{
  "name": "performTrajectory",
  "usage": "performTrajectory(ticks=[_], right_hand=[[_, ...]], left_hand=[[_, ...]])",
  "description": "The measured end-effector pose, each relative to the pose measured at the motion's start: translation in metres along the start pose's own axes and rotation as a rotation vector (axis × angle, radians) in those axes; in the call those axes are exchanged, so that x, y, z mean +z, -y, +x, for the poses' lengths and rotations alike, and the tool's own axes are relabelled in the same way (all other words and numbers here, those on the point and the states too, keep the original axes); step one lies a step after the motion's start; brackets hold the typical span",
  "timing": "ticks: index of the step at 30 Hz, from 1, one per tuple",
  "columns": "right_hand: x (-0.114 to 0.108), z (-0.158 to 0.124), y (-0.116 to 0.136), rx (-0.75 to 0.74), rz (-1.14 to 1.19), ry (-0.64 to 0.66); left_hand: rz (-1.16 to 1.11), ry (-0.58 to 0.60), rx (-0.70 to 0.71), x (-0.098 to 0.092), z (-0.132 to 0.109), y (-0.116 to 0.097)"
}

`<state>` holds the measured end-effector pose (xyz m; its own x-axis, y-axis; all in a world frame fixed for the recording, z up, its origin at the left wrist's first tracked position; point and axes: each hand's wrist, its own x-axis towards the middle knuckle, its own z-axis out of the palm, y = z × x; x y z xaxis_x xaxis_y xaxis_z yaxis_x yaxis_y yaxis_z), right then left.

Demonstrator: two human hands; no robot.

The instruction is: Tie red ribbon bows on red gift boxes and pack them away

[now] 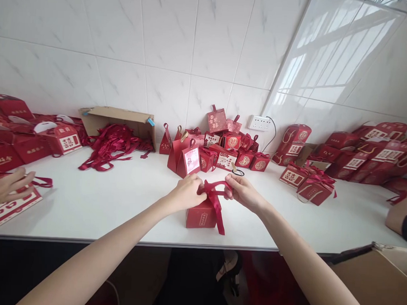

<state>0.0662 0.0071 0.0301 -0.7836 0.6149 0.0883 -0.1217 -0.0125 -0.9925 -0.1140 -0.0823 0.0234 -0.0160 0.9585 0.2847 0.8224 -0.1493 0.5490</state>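
Observation:
A small red gift box (197, 218) with a gold-printed label stands near the front edge of the white table. Red ribbon (218, 211) is looped at its top, and one tail hangs down its right side. My left hand (188, 192) is closed on the ribbon at the box's top; the pinched part is hidden by the fingers. To the right, my right hand (240, 191) pinches a loop of the same ribbon, held out from the box.
Loose red ribbons spill from a cardboard box (122, 114) at the back left. Finished-looking red boxes (316, 188) stand to the right, others along the wall by a power strip (259, 123). Another person's hand (7, 190) touches a box at far left; an arm (401, 215) shows at far right.

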Motion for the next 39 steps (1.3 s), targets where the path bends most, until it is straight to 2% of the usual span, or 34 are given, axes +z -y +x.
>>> performTrajectory(ticks=[4, 8, 11, 14, 18, 26, 32, 39], right_hand=[[-0.001, -0.005, 0.006, -0.052, 0.221, -0.031], [-0.008, -0.012, 0.016, -0.181, 0.315, -0.066], [-0.012, -0.015, 0.026, -0.273, 0.323, -0.159], [-0.015, -0.016, 0.036, -0.345, 0.305, -0.269], [-0.024, -0.015, 0.045, -0.406, 0.287, -0.388], [-0.043, -0.009, 0.043, -0.591, 0.148, -0.492], [-0.031, -0.004, 0.048, -0.562, 0.207, -0.457], [-0.01, 0.017, 0.054, -0.483, 0.176, -0.302]], left_hand=[[-0.098, -0.184, -0.045, -0.005, 0.006, 0.002], [-0.467, -0.354, -0.171, -0.02, 0.012, 0.009], [-0.86, -0.382, -0.177, -0.035, 0.016, 0.012], [-1.072, -0.319, -0.156, -0.049, 0.014, 0.015], [-1.077, -0.244, -0.155, -0.064, 0.005, 0.023], [-0.982, -0.112, -0.115, -0.086, -0.01, 0.041], [-1.062, -0.132, -0.03, -0.094, -0.004, 0.035], [-1.106, -0.218, -0.004, -0.099, 0.026, 0.012]])
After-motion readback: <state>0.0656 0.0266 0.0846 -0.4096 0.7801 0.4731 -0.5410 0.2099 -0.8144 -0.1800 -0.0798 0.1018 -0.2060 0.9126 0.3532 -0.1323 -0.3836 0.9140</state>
